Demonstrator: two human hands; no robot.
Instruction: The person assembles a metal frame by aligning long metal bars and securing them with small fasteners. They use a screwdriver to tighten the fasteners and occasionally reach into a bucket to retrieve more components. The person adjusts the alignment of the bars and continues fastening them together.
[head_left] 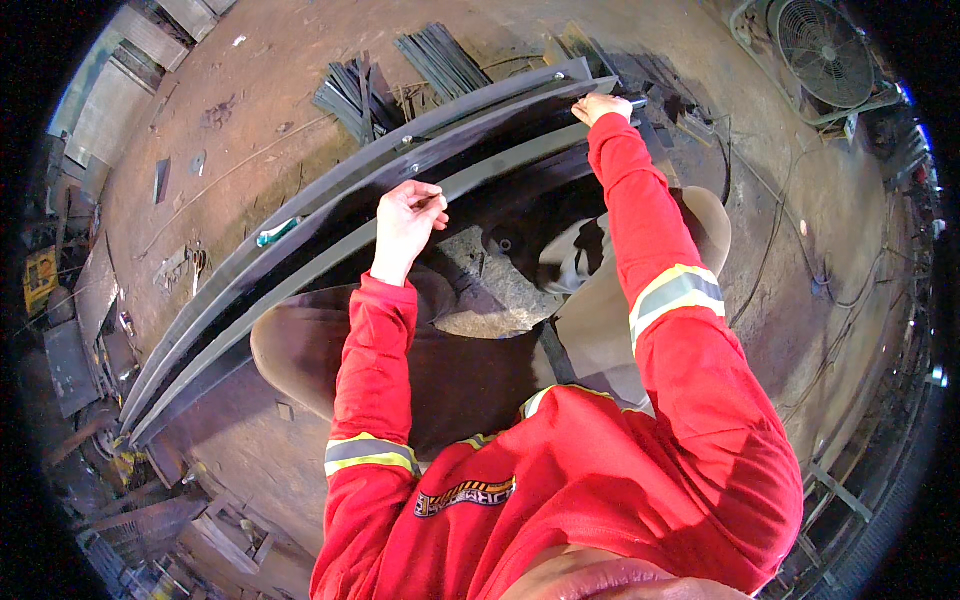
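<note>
Long dark metal beams (500, 119) lie side by side across the front of me, bent into arcs by the lens. Over the nearest beam's edge, my left hand (408, 225) is closed in a pinch; a tiny pale bit shows at its fingertips, too small to name. My right hand (602, 107) is closed at the beams' right end, beside a short shiny piece (638, 102); what lies inside its fingers is hidden. Small bolts (408, 141) stand on the beams' upper faces. A green-handled tool (278, 232) rests on the beams, left of my left hand.
Bundles of dark metal strips (440, 62) lie on the floor beyond the beams. A large caged fan (822, 50) stands at the far right, with cables (775, 195) running over the floor below it. Scrap metal and a yellow box (41, 280) crowd the left side.
</note>
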